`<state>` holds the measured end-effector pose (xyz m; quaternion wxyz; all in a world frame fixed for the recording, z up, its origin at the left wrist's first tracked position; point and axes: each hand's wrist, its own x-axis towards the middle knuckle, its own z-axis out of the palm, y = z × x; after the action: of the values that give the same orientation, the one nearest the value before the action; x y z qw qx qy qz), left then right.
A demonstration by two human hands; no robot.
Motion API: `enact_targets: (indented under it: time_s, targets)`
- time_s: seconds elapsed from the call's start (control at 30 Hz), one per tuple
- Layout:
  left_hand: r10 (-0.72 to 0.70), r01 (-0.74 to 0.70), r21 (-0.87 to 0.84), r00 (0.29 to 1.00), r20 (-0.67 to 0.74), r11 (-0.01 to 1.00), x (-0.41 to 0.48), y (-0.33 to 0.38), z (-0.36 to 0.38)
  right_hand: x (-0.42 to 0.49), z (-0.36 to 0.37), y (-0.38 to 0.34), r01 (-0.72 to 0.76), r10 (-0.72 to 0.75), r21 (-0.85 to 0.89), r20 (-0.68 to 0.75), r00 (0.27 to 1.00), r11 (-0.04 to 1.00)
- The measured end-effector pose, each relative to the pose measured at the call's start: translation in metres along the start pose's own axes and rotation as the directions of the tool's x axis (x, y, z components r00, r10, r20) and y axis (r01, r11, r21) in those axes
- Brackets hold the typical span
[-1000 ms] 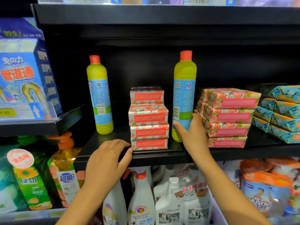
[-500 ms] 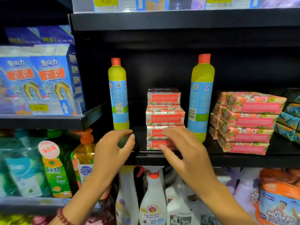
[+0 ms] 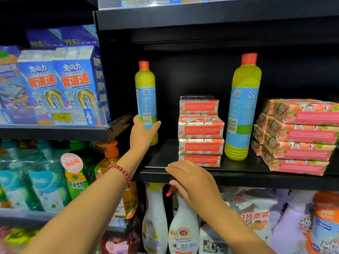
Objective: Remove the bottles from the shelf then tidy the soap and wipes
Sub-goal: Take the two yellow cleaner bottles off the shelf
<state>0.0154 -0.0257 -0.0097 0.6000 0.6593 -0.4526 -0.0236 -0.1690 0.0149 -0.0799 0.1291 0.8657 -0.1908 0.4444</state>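
- The left hand (image 3: pixel 142 133) reaches up to the black shelf (image 3: pixel 238 176) and wraps the lower part of the left bottle (image 3: pixel 146 99); its grip is closed around the bottle, thumb on the left side, fingers curling round the right.
- That bottle, yellow-green with a red cap and a pale blue label, stands upright at the left end of the shelf.
- A red bead bracelet (image 3: pixel 122 173) sits on the left wrist.
- The right hand (image 3: pixel 192 180) lies palm-down over the front edge of the shelf, just below the middle stack; the fingers are loosely curved and hold nothing, the grip relaxed and half open.
- The right bottle (image 3: pixel 242 110), same kind, stands upright between the two piles, untouched.
- The soap stack (image 3: pixel 200 131), four pink-and-white wrapped bars, rises between the two bottles, close to the shelf's front.
- A wider pile of pink floral packs (image 3: pixel 300 136) sits to the right of the right bottle, layers slightly stepped.
- Blue boxes (image 3: pixel 73 85) stand on the neighbouring shelf to the left.
- White spray bottles (image 3: pixel 183 228) stand on the level below.
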Motion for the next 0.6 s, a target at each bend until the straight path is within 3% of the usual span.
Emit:
enact_targets:
  time_s: [0.23, 0.37, 0.5, 0.6]
  targets:
    - [0.043, -0.042, 0.021, 0.999, -0.009, 0.999, -0.012, 0.000, -0.008, -0.002, -0.001, -0.001, -0.003, 0.002, 0.021, 0.047, 0.999, 1.000]
    - [0.107, -0.111, -0.175, 0.994, -0.029, 0.978, -0.041, 0.016, -0.021, 0.002, -0.004, -0.002, -0.035, 0.029, 0.059, 0.099, 0.995, 0.998]
    - [0.173, -0.151, -0.427, 0.985, 0.013, 0.892, -0.068, 0.039, -0.042, 0.006, -0.021, -0.011, -0.261, 0.268, 0.409, 0.040, 0.963, 0.875]
    - [0.235, -0.123, -0.557, 0.963, 0.135, 0.821, -0.086, 0.038, -0.053, 0.011, -0.036, -0.023, -0.353, 0.441, 0.532, -0.043, 0.896, 0.769]
